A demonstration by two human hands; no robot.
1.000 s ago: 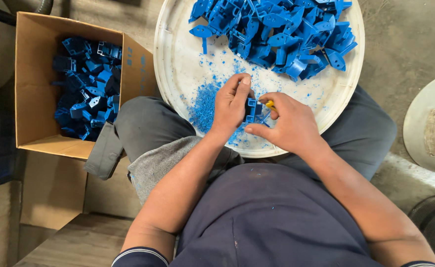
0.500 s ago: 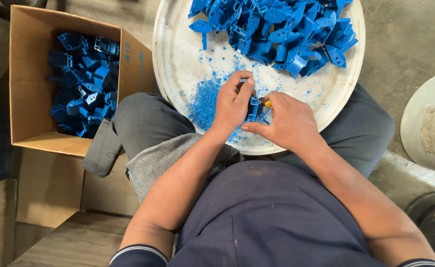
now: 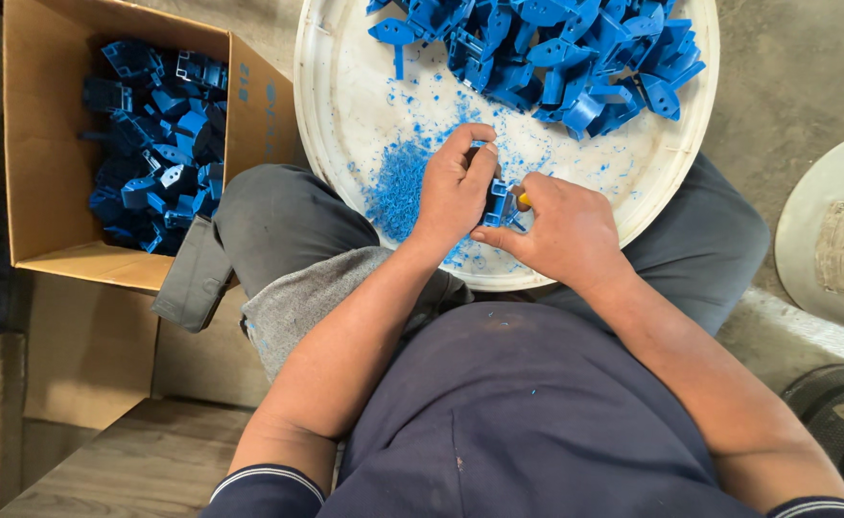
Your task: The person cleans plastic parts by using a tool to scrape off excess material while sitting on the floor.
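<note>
While both hands meet over the near rim of the round white tray (image 3: 345, 134), one small blue plastic part (image 3: 497, 200) sits between them, above the person's lap.

Left hand (image 3: 456, 187): fingers curled closed around the blue plastic part, thumb side pressed to it.

Right hand (image 3: 561, 230): closed on a slim tool with a yellow-orange handle (image 3: 524, 200), its tip hidden against the part; forefinger stretched along the underside.

Tray contents: a heap of blue parts (image 3: 556, 53) at the far side, well apart from the hands; a drift of blue shavings (image 3: 398, 182) just beside the left hand, with loose flecks scattered across the white surface.

Cardboard box (image 3: 48, 144), to the person's left, beside the knee: holds a batch of the same blue parts (image 3: 158, 144), roughly a shallow layer over its floor.

Progress, as judged: the shavings and the filled box suggest a fair number of pieces already trimmed; the heap on the tray looks comparable in bulk, so perhaps half remains, with one piece currently in work.

Also present: a pale round lid (image 3: 834, 230) at the right edge.
</note>
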